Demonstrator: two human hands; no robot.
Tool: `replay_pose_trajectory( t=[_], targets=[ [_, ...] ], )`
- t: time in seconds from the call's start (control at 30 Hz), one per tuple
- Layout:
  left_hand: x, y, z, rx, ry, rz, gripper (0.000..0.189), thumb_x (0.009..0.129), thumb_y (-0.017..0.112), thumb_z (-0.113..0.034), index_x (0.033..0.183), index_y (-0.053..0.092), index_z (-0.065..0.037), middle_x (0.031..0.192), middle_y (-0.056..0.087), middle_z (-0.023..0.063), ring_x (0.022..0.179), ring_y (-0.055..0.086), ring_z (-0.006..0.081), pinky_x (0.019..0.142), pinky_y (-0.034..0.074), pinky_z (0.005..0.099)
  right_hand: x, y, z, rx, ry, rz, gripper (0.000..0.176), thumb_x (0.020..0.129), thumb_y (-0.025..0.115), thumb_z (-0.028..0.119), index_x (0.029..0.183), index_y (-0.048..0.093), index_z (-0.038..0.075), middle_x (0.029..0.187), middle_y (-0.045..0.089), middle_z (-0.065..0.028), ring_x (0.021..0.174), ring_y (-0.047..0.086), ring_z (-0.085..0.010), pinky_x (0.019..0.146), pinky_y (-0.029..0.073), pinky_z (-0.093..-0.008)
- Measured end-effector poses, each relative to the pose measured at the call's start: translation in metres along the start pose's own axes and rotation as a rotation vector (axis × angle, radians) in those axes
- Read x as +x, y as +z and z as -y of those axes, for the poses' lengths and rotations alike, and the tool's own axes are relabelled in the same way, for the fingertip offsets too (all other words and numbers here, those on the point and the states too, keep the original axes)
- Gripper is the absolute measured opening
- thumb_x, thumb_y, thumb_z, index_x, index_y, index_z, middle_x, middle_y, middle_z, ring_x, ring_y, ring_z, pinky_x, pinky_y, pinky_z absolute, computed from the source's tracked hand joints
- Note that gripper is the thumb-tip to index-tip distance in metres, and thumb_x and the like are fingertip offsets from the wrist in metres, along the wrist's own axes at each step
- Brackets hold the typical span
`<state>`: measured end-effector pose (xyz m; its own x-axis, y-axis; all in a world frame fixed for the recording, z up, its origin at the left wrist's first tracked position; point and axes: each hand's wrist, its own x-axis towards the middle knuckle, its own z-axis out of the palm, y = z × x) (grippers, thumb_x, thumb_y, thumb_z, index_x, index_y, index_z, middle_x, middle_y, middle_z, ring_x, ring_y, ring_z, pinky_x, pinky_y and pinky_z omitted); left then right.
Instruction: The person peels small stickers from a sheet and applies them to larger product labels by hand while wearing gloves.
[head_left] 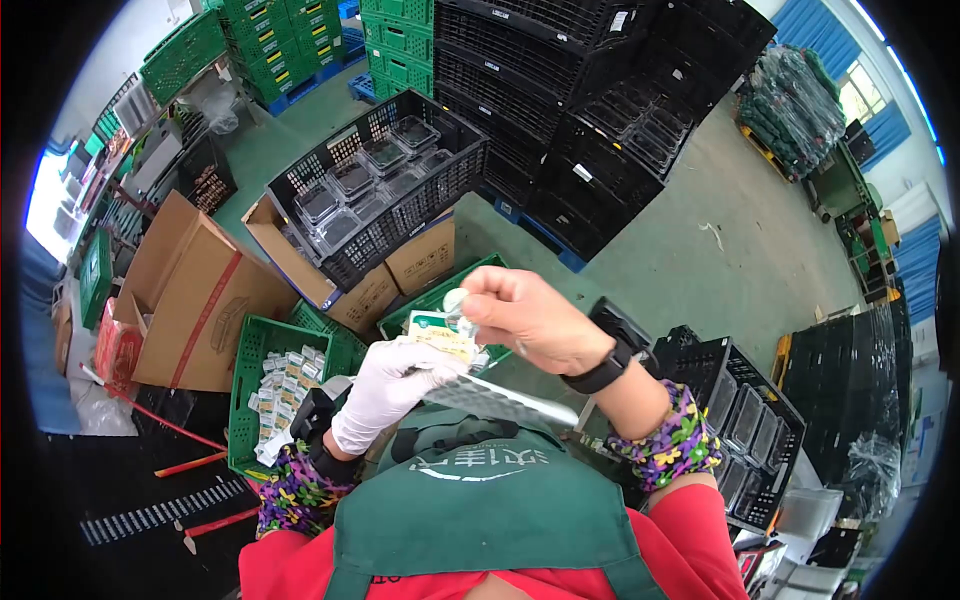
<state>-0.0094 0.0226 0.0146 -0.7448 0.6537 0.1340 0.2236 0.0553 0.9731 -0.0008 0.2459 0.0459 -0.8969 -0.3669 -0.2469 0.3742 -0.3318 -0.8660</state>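
my gloved left grip (pixel 395 385) holds a small label sheet (pixel 440 335) over the clear tray (pixel 505 400) by my apron, my bare right grip (pixel 530 320) pinching its top, and with the green crate (pixel 240 410) full of labels, much seems left.

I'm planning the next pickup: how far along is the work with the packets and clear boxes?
Done, it seems: a black crate ahead holds rows of clear boxes, though finished or not I cannot tell. In hand: the gloved left hand holds one small packet over a clear box, the right hand pinching its top. Left: many packets lie in the green crate.
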Motion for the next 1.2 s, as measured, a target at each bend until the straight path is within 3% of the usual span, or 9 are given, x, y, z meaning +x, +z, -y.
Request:
replay_pose_trajectory(
  t=[0.07, 0.17, 0.3, 0.57, 0.67, 0.8, 0.9, 1.1, 1.2],
  targets=[
    [0.001, 0.001, 0.0, 0.006, 0.005, 0.066, 0.014, 0.084, 0.07, -0.003, 0.097, 0.074, -0.002, 0.097, 0.074, 0.01, 0.094, 0.07, 0.0198, 0.084, 0.053, 0.0304, 0.011, 0.009, 0.0, 0.057, -0.005, 0.063, 0.017, 0.094, 0.067, 0.02, 0.1, 0.059, 0.006, 0.085, 0.058, 0.0035, 0.068, 0.05, -0.0021, 0.06, 0.041, -0.0183],
    [-0.002, 0.003, 0.0, 0.0, 0.034, 0.12, 0.013, 0.084, 0.071, -0.006, 0.097, 0.074, -0.003, 0.1, 0.074, 0.0108, 0.097, 0.069, 0.0214, 0.087, 0.053, 0.0321, 0.03, 0.014, 0.012, -0.12, -0.206, -0.179, 0.016, 0.094, 0.067, 0.021, 0.095, 0.062, 0.006, 0.078, 0.059, 0.0044, 0.063, 0.048, -0.0015, 0.055, 0.039, -0.0192],
    [-0.019, 0.012, 0.015, -0.024, -0.089, 0.179, 0.013, 0.084, 0.071, -0.007, 0.096, 0.075, -0.003, 0.103, 0.073, 0.0104, 0.101, 0.068, 0.0226, 0.09, 0.051, 0.0339, 0.045, -0.007, 0.04, -0.055, -0.326, -0.229, 0.014, 0.094, 0.067, 0.016, 0.095, 0.061, 0.004, 0.08, 0.06, 0.0028, 0.063, 0.047, -0.0013, 0.056, 0.04, -0.0185],
    [-0.015, 0.016, 0.008, -0.011, -0.023, 0.114, 0.014, 0.084, 0.072, -0.008, 0.097, 0.074, -0.003, 0.097, 0.074, 0.0085, 0.094, 0.069, 0.0212, 0.085, 0.053, 0.0324, 0.047, -0.008, 0.038, -0.065, -0.311, -0.249, 0.014, 0.093, 0.068, 0.017, 0.096, 0.061, 0.004, 0.079, 0.058, 0.0035, 0.063, 0.046, -0.001, 0.057, 0.038, -0.0179],
    [-0.018, 0.015, 0.01, 0.06, -0.052, -0.017, 0.015, 0.084, 0.072, -0.007, 0.098, 0.074, -0.003, 0.099, 0.074, 0.0101, 0.092, 0.07, 0.0204, 0.082, 0.054, 0.031, 0.042, -0.012, 0.033, -0.301, -0.369, -0.402, 0.012, 0.093, 0.064, 0.015, 0.092, 0.062, 0.003, 0.081, 0.061, 0.0024, 0.07, 0.052, -0.0031, 0.063, 0.043, -0.0206],
    [-0.015, 0.008, 0.006, 0.039, -0.052, -0.068, 0.016, 0.083, 0.072, -0.007, 0.099, 0.074, -0.003, 0.099, 0.074, 0.0104, 0.092, 0.07, 0.02, 0.081, 0.054, 0.0306, 0.005, -0.001, 0.016, -0.085, 0.007, -0.151, 0.009, 0.095, 0.062, 0.014, 0.095, 0.058, 0.006, 0.089, 0.061, 0.0022, 0.08, 0.059, -0.0059, 0.072, 0.052, -0.0225],
    [-0.016, 0.013, 0.013, 0.028, -0.027, 0.012, 0.016, 0.083, 0.072, -0.008, 0.099, 0.074, -0.005, 0.102, 0.073, 0.0099, 0.094, 0.07, 0.0214, 0.084, 0.053, 0.0316, 0.005, 0.006, -0.007, 0.046, 0.13, -0.001, 0.011, 0.095, 0.063, 0.015, 0.094, 0.058, 0.006, 0.089, 0.062, 0.0015, 0.079, 0.06, -0.0059, 0.071, 0.052, -0.0225],
    [-0.015, 0.019, 0.015, 0.001, -0.001, 0.105, 0.014, 0.084, 0.072, -0.01, 0.097, 0.075, -0.005, 0.105, 0.073, 0.0098, 0.103, 0.067, 0.0217, 0.091, 0.051, 0.0336, 0.025, 0.001, -0.002, 0.001, -0.149, -0.184, 0.01, 0.096, 0.063, 0.016, 0.096, 0.061, 0.005, 0.089, 0.062, 0.0024, 0.077, 0.059, -0.0033, 0.065, 0.047, -0.02],
    [-0.017, 0.023, 0.011, 0.037, -0.023, 0.077, 0.013, 0.084, 0.072, -0.01, 0.096, 0.075, -0.005, 0.104, 0.073, 0.0097, 0.102, 0.067, 0.0226, 0.09, 0.051, 0.0339, 0.024, 0.008, 0.013, -0.048, -0.175, -0.268, 0.012, 0.096, 0.062, 0.017, 0.095, 0.06, 0.006, 0.079, 0.057, 0.0051, 0.064, 0.047, -0.0003, 0.056, 0.037, -0.0178]
  ],
)
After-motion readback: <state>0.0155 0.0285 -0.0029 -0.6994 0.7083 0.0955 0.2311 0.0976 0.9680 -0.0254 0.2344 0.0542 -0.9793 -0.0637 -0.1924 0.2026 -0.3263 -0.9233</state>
